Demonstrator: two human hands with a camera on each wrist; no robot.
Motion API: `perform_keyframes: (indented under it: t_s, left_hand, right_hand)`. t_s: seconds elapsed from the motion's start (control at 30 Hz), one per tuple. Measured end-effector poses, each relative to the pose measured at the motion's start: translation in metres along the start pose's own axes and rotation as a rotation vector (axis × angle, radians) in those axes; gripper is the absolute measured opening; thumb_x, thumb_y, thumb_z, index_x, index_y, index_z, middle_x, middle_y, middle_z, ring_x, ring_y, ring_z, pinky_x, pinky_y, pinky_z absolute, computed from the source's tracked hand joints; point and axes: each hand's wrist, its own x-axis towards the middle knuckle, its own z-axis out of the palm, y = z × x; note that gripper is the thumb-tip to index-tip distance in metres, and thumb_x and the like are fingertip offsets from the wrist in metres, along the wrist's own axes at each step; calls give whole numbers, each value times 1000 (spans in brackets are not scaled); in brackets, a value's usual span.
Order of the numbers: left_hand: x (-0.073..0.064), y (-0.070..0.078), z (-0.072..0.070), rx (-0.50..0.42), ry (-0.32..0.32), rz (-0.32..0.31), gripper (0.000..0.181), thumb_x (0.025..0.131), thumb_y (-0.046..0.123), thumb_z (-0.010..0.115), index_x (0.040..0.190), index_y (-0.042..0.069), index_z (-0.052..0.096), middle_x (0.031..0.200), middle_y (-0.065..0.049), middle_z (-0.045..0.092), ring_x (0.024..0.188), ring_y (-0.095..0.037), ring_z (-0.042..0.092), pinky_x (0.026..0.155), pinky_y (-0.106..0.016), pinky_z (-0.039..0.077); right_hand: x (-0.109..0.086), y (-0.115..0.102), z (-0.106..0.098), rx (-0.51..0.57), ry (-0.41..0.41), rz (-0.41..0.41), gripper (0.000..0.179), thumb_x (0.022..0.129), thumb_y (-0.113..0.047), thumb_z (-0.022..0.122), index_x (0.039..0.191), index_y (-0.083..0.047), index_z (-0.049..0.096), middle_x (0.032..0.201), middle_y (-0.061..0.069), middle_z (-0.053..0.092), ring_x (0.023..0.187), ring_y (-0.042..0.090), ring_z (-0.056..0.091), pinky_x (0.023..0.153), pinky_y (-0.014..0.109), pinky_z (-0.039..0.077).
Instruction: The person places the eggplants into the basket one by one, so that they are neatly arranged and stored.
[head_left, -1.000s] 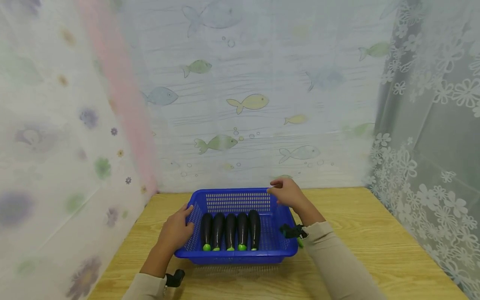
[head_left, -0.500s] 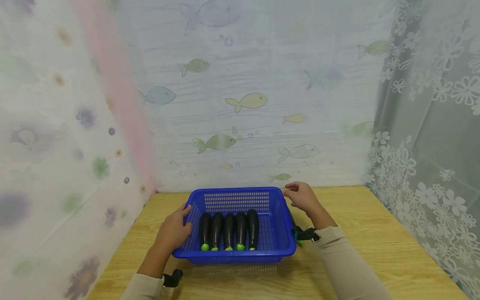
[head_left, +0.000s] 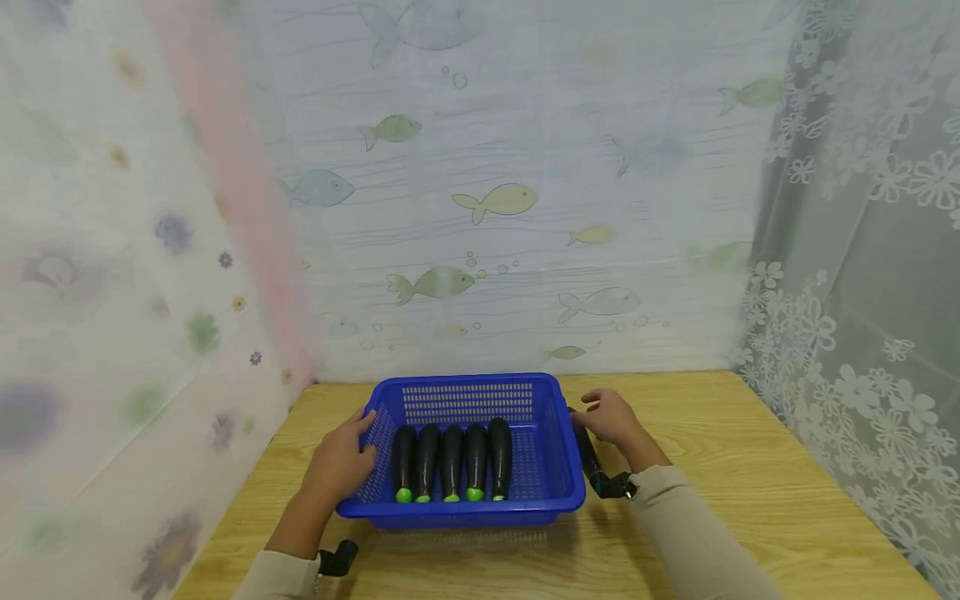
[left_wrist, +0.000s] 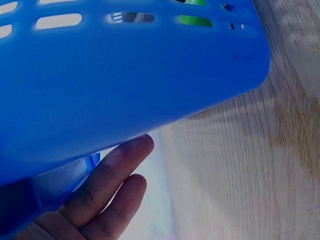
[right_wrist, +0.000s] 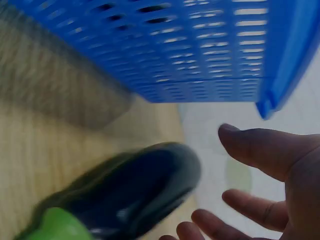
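Observation:
Several dark, glossy eggplants (head_left: 452,460) with green caps lie side by side in a blue plastic basket (head_left: 465,507). My left hand (head_left: 339,462) grips the basket's left side, and two of its fingers (left_wrist: 125,155) show against the blue plastic in the left wrist view. Right of the basket, another eggplant (head_left: 585,448) lies on the table, partly hidden by my right hand (head_left: 611,418). In the right wrist view, that eggplant (right_wrist: 145,187) is just beyond the spread thumb and fingers (right_wrist: 260,207), which hold nothing.
A wooden table (head_left: 690,467) carries the basket. Behind it hangs a fish-print sheet (head_left: 517,275). A floral sheet (head_left: 150,358) borders the left side and a lace curtain (head_left: 855,358) the right. The basket's right wall (right_wrist: 210,45) stands near my right hand.
My right hand has moved right and down, from over the basket's right rim to the eggplant outside. The basket and my left hand have shifted slightly left.

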Motion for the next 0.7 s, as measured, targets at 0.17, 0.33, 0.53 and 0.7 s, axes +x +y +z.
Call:
perform_keyframes:
  t_s: [0.17, 0.33, 0.53, 0.7]
  left_hand:
    - [-2, 1, -2, 2, 3, -1, 62, 95, 12, 60, 155, 5, 46, 165, -22, 35, 132, -47, 58, 73, -36, 57]
    - [-4, 3, -4, -6, 5, 4, 61, 95, 12, 59, 155, 4, 46, 164, -23, 35, 138, -50, 50, 91, -56, 60]
    - [-4, 4, -4, -5, 6, 3, 61, 96, 12, 59, 155, 4, 46, 164, -23, 36, 137, -50, 52, 89, -54, 60]
    - [-4, 2, -3, 0, 5, 2, 61, 96, 12, 59, 155, 4, 46, 164, -24, 36, 137, -51, 51, 91, -57, 59]
  right_hand:
    - [-2, 2, 6, -119, -6, 34, 68, 90, -30, 76, 140, 10, 53, 135, 33, 61, 105, 38, 69, 81, 46, 60]
    - [-4, 3, 9, -164, 2, 44, 66, 89, -28, 77, 136, 13, 54, 133, 33, 61, 106, 39, 67, 88, 49, 58]
    - [-4, 4, 10, -183, 4, 36, 63, 89, -27, 77, 133, 13, 56, 133, 33, 61, 112, 42, 65, 91, 51, 57]
    - [-3, 9, 10, -191, 6, 38, 62, 90, -30, 77, 132, 12, 58, 131, 31, 63, 111, 41, 65, 91, 50, 57]
